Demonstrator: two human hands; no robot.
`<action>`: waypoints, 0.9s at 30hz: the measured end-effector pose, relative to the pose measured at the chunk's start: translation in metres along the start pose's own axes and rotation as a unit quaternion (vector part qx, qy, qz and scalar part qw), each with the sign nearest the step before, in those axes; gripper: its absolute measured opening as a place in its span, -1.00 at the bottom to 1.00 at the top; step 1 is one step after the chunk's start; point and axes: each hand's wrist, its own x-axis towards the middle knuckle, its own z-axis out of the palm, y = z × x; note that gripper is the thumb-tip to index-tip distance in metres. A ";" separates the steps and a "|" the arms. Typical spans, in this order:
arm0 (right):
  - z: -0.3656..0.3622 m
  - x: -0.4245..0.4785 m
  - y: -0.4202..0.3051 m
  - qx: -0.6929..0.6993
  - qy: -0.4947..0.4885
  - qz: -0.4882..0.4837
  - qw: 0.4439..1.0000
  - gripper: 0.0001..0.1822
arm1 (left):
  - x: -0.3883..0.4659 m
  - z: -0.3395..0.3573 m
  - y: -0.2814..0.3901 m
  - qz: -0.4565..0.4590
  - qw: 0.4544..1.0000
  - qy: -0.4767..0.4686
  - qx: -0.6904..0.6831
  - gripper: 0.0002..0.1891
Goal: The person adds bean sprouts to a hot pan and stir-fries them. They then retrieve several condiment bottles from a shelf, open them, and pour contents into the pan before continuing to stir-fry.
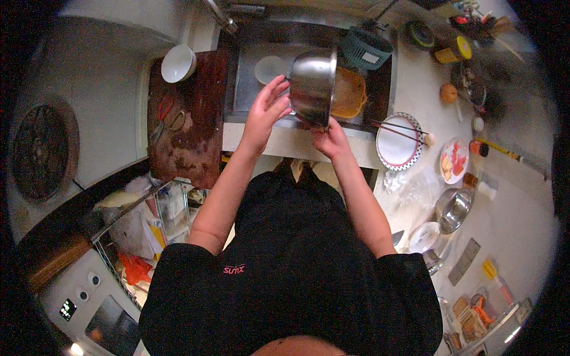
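A stainless steel bowl (312,86) is tipped on its side above the sink (244,84), its rim to the right. My right hand (331,139) grips the rim at the lower edge, with part of the fingers hidden behind the bowl. Beside the bowl's left side is my left hand (266,107), fingers spread; whether its fingertips touch the metal is unclear. Behind the bowl, an orange plastic basket (352,94) lies in the sink. A pale round dish (269,70) is left of the bowl, and a green basket (365,49) stands at the sink's back right.
Left of the sink, a dark wooden board (187,151) holds a white bowl (178,63) and red-handled scissors (165,107). On the right counter are a plate (397,142) with chopsticks, a plate of cut food (454,160) and another metal bowl (453,210). A faucet (222,18) rises behind.
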 end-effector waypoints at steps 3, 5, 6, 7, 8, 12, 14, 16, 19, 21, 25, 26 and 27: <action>0.022 -0.010 0.010 0.102 -0.119 0.047 0.987 -0.48 | -0.014 0.006 0.010 0.030 0.998 0.014 -0.048 -0.37; 0.021 -0.008 0.015 0.194 -0.295 0.116 0.928 -0.44 | -0.024 0.008 0.015 0.045 0.997 0.026 -0.051 -0.41; 0.021 -0.007 0.018 0.240 -0.278 0.120 0.922 -0.41 | -0.029 0.007 0.015 0.040 0.998 0.034 -0.046 -0.43; 0.023 -0.005 0.020 0.258 -0.303 0.140 0.907 -0.41 | -0.034 0.004 0.015 0.035 0.998 0.044 -0.042 -0.45; 0.025 -0.002 0.022 0.276 -0.327 0.158 0.890 -0.40 | -0.039 0.001 0.014 0.030 0.997 0.053 -0.037 -0.46; 0.025 0.007 0.021 0.293 -0.353 0.150 0.876 -0.40 | -0.056 -0.014 0.003 0.003 0.997 0.080 -0.023 -0.53; 0.019 0.008 0.017 0.289 -0.328 0.144 0.888 -0.41 | -0.063 -0.018 0.000 -0.012 0.995 0.094 -0.018 -0.55; 0.016 0.006 0.007 0.233 -0.302 0.094 0.920 -0.42 | -0.069 -0.022 -0.005 -0.020 0.994 0.104 -0.026 -0.56; 0.004 0.005 -0.032 0.092 -0.151 -0.073 0.982 -0.68 | -0.067 -0.022 -0.010 -0.036 0.994 0.104 -0.022 -0.57; -0.025 0.018 -0.073 0.058 -0.152 -0.145 0.976 -0.80 | -0.066 -0.016 -0.006 -0.042 0.994 0.095 -0.016 -0.57; -0.014 0.003 -0.129 0.099 -0.042 -0.328 0.939 -0.84 | -0.058 -0.011 -0.011 -0.040 0.997 0.064 -0.006 -0.57; -0.015 0.005 -0.145 0.117 -0.029 -0.347 0.930 -0.83 | -0.056 -0.009 -0.009 -0.040 0.997 0.059 0.000 -0.58; -0.015 0.009 -0.161 0.135 -0.016 -0.364 0.921 -0.82 | -0.054 -0.008 -0.009 -0.037 0.998 0.051 0.002 -0.58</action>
